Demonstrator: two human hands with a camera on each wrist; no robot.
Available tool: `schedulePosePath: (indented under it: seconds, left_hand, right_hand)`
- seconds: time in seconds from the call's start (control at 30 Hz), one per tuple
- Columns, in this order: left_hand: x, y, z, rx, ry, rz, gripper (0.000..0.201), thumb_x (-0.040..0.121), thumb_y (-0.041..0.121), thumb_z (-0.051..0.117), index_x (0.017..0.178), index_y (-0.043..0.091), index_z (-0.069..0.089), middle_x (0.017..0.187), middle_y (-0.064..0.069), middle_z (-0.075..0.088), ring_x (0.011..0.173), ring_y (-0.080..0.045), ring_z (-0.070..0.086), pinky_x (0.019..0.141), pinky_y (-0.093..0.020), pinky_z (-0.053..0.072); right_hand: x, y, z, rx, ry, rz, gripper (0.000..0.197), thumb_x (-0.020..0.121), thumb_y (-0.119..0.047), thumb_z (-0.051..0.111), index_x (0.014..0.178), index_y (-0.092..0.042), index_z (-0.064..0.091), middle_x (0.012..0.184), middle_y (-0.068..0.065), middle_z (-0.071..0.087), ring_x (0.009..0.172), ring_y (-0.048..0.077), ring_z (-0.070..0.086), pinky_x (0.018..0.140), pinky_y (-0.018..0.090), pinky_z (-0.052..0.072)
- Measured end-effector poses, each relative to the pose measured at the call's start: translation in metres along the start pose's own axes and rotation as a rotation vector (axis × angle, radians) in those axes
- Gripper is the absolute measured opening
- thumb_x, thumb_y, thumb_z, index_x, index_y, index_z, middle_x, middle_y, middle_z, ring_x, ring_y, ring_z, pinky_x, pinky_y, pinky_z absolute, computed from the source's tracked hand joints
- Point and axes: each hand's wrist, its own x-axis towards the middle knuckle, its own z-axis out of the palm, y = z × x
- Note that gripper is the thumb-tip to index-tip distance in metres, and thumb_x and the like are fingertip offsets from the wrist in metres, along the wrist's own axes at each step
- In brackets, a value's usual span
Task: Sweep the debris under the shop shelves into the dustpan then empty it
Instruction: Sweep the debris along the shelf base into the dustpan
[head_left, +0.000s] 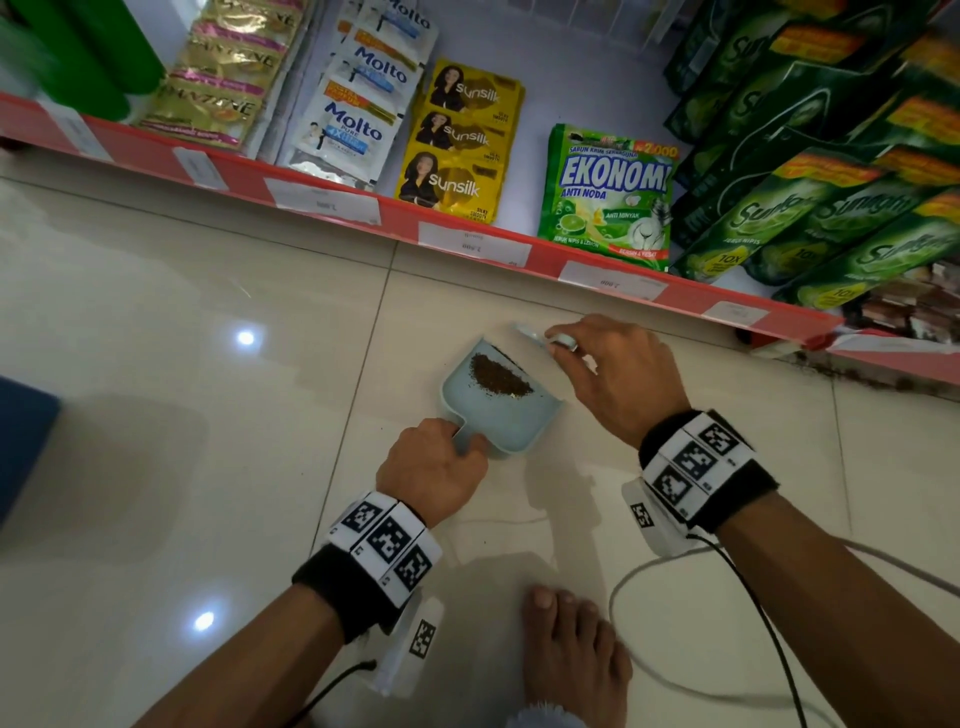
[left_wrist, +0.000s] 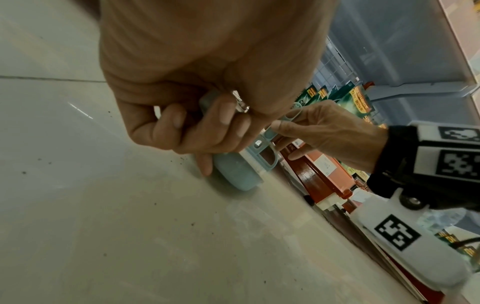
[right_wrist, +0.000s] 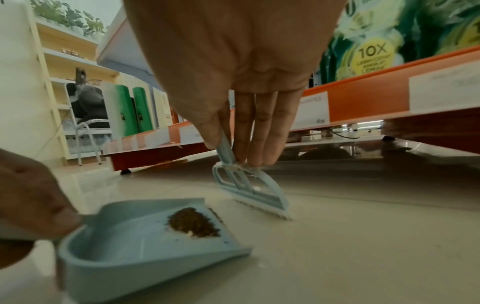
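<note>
A pale blue dustpan (head_left: 511, 418) (right_wrist: 135, 244) lies on the cream tiled floor, its mouth toward the shelf. A heap of brown debris (head_left: 498, 375) (right_wrist: 193, 225) rests inside near the lip. My left hand (head_left: 434, 470) (left_wrist: 197, 125) grips the dustpan's handle, fingers curled round it. My right hand (head_left: 618, 371) (right_wrist: 241, 131) pinches the thin handle of a small pale blue brush (right_wrist: 253, 190) (head_left: 543, 338), whose white bristles touch the floor just beyond the pan's far right corner. Brown specks lie on the tiles by the bristles.
A low red-edged shop shelf (head_left: 467, 244) runs across ahead, stocked with sachets and green detergent pouches (head_left: 605, 200); a dark gap lies under it (right_wrist: 337, 144). My bare foot (head_left: 571, 654) and loose cables (head_left: 727, 571) lie behind the hands. Open tiles spread to the left.
</note>
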Motion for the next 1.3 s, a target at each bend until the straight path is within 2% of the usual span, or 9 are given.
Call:
schedulePosePath:
  seconds: [0.13, 0.27, 0.37, 0.5, 0.63, 0.83, 0.93, 1.1, 1.3]
  left_hand:
    - [0.001, -0.002, 0.001, -0.005, 0.0, -0.01, 0.028, 0.093, 0.041, 0.051, 0.076, 0.018, 0.053, 0.087, -0.011, 0.068, 0.087, -0.032, 0.065, 0.077, -0.037, 0.051]
    - [0.002, -0.005, 0.0, -0.025, 0.002, 0.007, 0.025, 0.094, 0.042, 0.051, 0.077, 0.023, 0.051, 0.082, -0.003, 0.062, 0.088, -0.03, 0.064, 0.079, -0.036, 0.05]
    - [-0.001, -0.007, 0.0, -0.059, 0.028, 0.024, 0.03, 0.093, 0.041, 0.052, 0.067, 0.025, 0.047, 0.075, -0.001, 0.061, 0.083, -0.03, 0.064, 0.076, -0.036, 0.05]
    - [-0.01, -0.014, 0.001, -0.083, 0.075, 0.07, 0.031, 0.092, 0.041, 0.055, 0.066, 0.025, 0.049, 0.07, 0.001, 0.062, 0.069, -0.021, 0.059, 0.067, -0.031, 0.047]
    - [-0.027, -0.03, 0.0, -0.088, 0.137, 0.079, 0.035, 0.092, 0.041, 0.056, 0.063, 0.025, 0.047, 0.061, 0.009, 0.057, 0.061, -0.012, 0.054, 0.055, -0.025, 0.037]
    - [-0.051, -0.056, -0.002, -0.108, 0.184, 0.073, 0.035, 0.092, 0.041, 0.054, 0.062, 0.025, 0.048, 0.057, 0.007, 0.056, 0.056, -0.01, 0.053, 0.054, -0.025, 0.038]
    - [-0.055, -0.064, -0.004, -0.113, 0.202, 0.071, 0.036, 0.092, 0.042, 0.054, 0.061, 0.025, 0.047, 0.056, 0.008, 0.054, 0.055, -0.011, 0.051, 0.055, -0.026, 0.037]
    - [-0.056, -0.07, -0.003, -0.119, 0.217, 0.075, 0.034, 0.092, 0.042, 0.054, 0.062, 0.028, 0.046, 0.057, 0.009, 0.054, 0.055, -0.007, 0.051, 0.053, -0.024, 0.036]
    - [-0.056, -0.072, -0.001, -0.102, 0.224, 0.1, 0.037, 0.091, 0.043, 0.055, 0.059, 0.027, 0.046, 0.05, 0.009, 0.053, 0.048, -0.003, 0.05, 0.05, -0.021, 0.035]
  right_hand:
    - [-0.013, -0.015, 0.006, 0.157, -0.074, -0.083, 0.021, 0.099, -0.031, 0.052, 0.105, -0.024, 0.071, 0.092, -0.002, 0.069, 0.079, 0.019, 0.063, 0.068, 0.04, 0.053]
    - [-0.018, -0.017, 0.002, 0.291, 0.015, -0.086, 0.025, 0.097, -0.034, 0.055, 0.105, -0.018, 0.073, 0.096, -0.002, 0.073, 0.081, 0.015, 0.066, 0.066, 0.037, 0.057]
    - [-0.012, -0.007, -0.004, 0.283, 0.094, -0.068, 0.026, 0.097, -0.036, 0.055, 0.107, -0.019, 0.072, 0.099, -0.002, 0.072, 0.081, 0.015, 0.066, 0.064, 0.039, 0.057]
    - [0.008, 0.012, -0.005, 0.25, 0.141, -0.052, 0.021, 0.095, -0.025, 0.06, 0.108, -0.015, 0.073, 0.102, 0.003, 0.073, 0.085, 0.021, 0.066, 0.072, 0.045, 0.056]
    - [0.027, 0.008, 0.002, 0.211, 0.037, -0.107, 0.023, 0.092, -0.012, 0.064, 0.113, -0.011, 0.073, 0.108, 0.007, 0.073, 0.094, 0.025, 0.067, 0.083, 0.045, 0.055]
    - [0.032, -0.011, 0.007, 0.166, -0.188, -0.333, 0.027, 0.088, -0.004, 0.066, 0.113, -0.009, 0.073, 0.117, 0.009, 0.071, 0.108, 0.025, 0.066, 0.098, 0.031, 0.047]
    - [0.023, 0.004, -0.002, 0.1, -0.26, -0.337, 0.03, 0.089, -0.004, 0.065, 0.117, -0.012, 0.072, 0.124, 0.008, 0.068, 0.116, 0.024, 0.064, 0.103, 0.037, 0.047]
    - [0.017, 0.02, -0.019, 0.098, -0.185, -0.354, 0.025, 0.09, -0.008, 0.067, 0.114, -0.012, 0.073, 0.12, 0.007, 0.07, 0.11, 0.024, 0.067, 0.098, 0.04, 0.052]
    - [0.039, -0.015, -0.012, 0.139, -0.132, -0.391, 0.027, 0.091, -0.005, 0.063, 0.117, -0.009, 0.071, 0.123, 0.009, 0.068, 0.112, 0.027, 0.066, 0.096, 0.044, 0.052]
